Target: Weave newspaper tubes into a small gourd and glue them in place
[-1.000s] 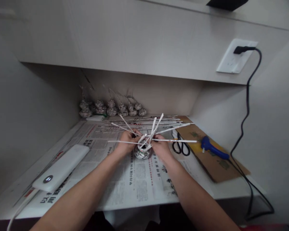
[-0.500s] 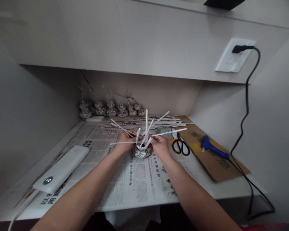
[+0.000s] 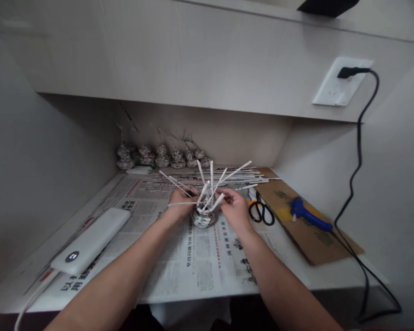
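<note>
A small round woven paper basket sits on newspaper between my two hands, with several rolled paper strips sticking up and out of its top. My left hand is closed at the basket's left side, its fingertips partly hidden behind the strips. On the right side, my right hand has its thumb and fingers pinched on a paper strip beside the rim.
Behind lie a pile of rolled paper sticks and several woven gourd shapes. Scissors and a blue glue gun on cardboard are to the right. A white power bank is at left; a black cord hangs at right.
My right hand has shifted slightly right and its fingers have risen off the basket's side. The upright strips have moved, one now leaning left at the back. The view has shifted a little.
</note>
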`<state>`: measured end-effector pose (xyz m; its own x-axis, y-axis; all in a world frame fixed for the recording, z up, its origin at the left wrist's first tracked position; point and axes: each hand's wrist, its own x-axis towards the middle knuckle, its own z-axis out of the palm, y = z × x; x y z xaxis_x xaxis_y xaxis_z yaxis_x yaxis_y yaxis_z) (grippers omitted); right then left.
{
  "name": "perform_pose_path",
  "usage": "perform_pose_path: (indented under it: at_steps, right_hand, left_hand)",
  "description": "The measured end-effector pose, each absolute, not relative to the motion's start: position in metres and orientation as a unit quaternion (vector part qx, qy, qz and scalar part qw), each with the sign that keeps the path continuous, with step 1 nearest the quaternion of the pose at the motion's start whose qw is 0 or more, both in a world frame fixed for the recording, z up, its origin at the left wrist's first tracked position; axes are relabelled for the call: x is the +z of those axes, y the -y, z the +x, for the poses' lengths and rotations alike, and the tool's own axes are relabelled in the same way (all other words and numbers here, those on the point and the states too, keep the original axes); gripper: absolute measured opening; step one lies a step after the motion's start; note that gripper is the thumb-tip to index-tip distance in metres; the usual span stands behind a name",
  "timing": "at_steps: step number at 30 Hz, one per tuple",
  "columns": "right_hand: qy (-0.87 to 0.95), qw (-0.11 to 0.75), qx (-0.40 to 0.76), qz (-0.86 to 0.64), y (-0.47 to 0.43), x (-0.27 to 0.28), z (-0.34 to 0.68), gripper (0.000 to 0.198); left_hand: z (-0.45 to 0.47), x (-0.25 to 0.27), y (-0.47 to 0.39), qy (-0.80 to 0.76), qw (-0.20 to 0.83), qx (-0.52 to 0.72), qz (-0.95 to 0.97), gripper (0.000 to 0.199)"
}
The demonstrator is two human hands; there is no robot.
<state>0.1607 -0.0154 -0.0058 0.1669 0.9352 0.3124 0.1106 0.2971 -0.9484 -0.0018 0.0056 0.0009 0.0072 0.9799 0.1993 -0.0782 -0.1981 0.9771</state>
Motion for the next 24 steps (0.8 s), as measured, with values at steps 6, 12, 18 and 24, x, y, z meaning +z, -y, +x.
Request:
perform_pose_path:
  at_steps: [6,12,18,24]
  right_hand:
    - [0.624,0.532,0.303,-0.485,0.016,-0.007,0.164,0.017]
    - [0.639,0.53,0.258,-0.494,0.021,-0.007,0.16,0.014]
    - [0.592,0.538,0.337,-0.496,0.018,-0.008,0.157,0.012]
    - [0.552,0.566,0.317,-0.524,0.015,-0.008,0.161,0.012]
  left_hand:
    - [0.002,0.004,-0.003,-0.429,0.445,0.546,0.566,0.024]
    - [0.001,-0.001,-0.007,-0.421,0.472,0.53,0.564,0.027]
    - [0.005,0.001,-0.001,-0.417,0.48,0.524,0.567,0.028]
    - [0.008,0.005,0.003,-0.402,0.464,0.53,0.584,0.027]
